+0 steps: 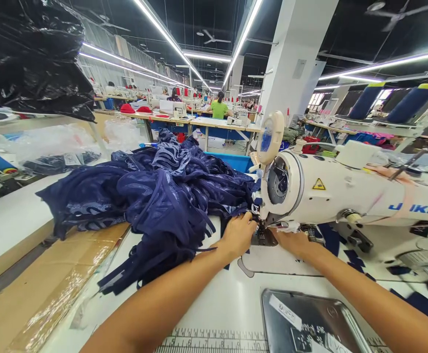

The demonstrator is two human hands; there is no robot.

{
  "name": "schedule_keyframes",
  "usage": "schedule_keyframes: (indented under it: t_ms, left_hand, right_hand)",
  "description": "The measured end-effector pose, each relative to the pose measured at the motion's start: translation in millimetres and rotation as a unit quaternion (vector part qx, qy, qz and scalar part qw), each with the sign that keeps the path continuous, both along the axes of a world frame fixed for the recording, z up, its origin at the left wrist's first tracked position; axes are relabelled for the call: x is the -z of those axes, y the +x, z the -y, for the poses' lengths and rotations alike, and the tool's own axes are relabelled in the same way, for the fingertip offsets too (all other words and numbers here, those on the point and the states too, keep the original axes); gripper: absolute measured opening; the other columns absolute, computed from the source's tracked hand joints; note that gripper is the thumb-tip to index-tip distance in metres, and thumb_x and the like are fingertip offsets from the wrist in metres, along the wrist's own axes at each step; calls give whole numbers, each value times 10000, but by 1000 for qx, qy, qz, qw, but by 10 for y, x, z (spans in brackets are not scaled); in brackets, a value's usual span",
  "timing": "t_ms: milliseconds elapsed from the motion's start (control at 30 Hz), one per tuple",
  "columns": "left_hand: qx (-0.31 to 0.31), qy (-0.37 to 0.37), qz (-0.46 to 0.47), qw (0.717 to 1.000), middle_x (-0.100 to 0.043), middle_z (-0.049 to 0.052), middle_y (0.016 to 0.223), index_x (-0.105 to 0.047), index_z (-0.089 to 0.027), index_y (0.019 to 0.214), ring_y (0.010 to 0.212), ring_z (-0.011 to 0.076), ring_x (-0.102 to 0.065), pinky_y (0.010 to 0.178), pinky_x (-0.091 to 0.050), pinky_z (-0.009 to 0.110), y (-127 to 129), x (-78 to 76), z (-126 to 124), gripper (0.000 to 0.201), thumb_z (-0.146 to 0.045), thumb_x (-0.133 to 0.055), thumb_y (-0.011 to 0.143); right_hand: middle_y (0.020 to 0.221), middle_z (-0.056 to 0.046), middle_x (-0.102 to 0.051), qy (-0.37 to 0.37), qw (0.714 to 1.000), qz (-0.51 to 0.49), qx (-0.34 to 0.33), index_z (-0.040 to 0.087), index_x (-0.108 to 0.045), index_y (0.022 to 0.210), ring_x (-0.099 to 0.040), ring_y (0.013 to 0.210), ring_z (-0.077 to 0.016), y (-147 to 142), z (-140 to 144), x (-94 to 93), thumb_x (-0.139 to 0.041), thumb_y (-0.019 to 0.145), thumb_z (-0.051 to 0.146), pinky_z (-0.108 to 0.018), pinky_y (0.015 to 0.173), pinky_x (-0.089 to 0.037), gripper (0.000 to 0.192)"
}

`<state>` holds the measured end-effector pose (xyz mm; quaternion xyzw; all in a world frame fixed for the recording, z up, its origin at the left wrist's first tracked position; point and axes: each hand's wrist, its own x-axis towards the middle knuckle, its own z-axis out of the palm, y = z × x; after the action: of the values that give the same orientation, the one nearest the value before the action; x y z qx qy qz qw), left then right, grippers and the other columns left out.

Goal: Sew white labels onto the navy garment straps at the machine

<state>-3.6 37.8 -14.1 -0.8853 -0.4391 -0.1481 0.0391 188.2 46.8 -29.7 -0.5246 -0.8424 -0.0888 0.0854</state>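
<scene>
Item: navy fabric (162,196). Dark blue, sheer, with glossy woven stripes; heaped in loose folds, narrow straps trailing off the near side of the heap. Lies on the white bench (221,299), left of the sewing machine (346,196), its right edge drawn in under the needle end of the machine.

Left hand (238,235): palm down, fingers curled onto the fabric edge just beside the needle plate (263,238); the grip is closed lightly on the cloth.

Right hand (291,240): flat on the bench under the machine head, fingertips at the needle plate; whether its grip pinches any cloth cannot be told.

Sewing machine: white, blue lettering, yellow warning sticker, round lamp (271,136) on top of the head.

Surface: white bench with a printed ruler strip (214,340) along the near edge; metal tray (309,323) at lower right; taped cardboard sheet (52,279) at left; navy scraps (354,257) beneath the machine arm.

Room: large factory hall, long ceiling strip lights, white pillar (295,59), rows of work benches behind; a person in a green top (219,108) seated far off; black plastic bag (33,54) at upper left; blue thread cones (413,103) at upper right.
</scene>
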Motion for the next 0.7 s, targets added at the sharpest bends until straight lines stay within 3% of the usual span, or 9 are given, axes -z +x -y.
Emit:
schedule_keyframes:
  t_ms: [100,267,433,700]
  left_hand:
    - [-39,-13,2,999,-507,101,1020,-543,-135,859,937,233,-501,778,-410,343,40,-11,84,230,2,-431,712]
    - [-48,-50,22,997,-570,98,859,-539,-133,822,881,232,-530,786,-402,348,78,-6,95,192,-9,-417,741]
    - [-34,-67,45,996,-590,52,779,-540,-145,793,788,179,-562,698,-418,267,59,20,-30,173,-32,-411,772]
    - [39,-77,53,995,-604,23,818,-569,-166,762,806,146,-575,701,-419,212,47,-17,-336,139,-81,-462,784]
  right_hand:
    - [878,-137,-651,12,998,64,-13,157,-559,1105,-611,790,-235,8,209,6,-438,736,-7,-357,708,-462,422]
    - [1096,-188,-587,21,985,162,-62,94,-506,1193,-555,978,-308,2,520,-174,-459,637,20,-434,780,-447,564]
    - [1131,-176,-567,-33,985,133,-105,93,-536,1159,-536,1018,-284,89,555,-318,-457,644,96,-429,810,-452,521]
    - [1049,-141,-604,66,987,35,-141,112,-589,1072,-592,902,-218,210,489,-136,-393,708,70,-332,733,-511,415]
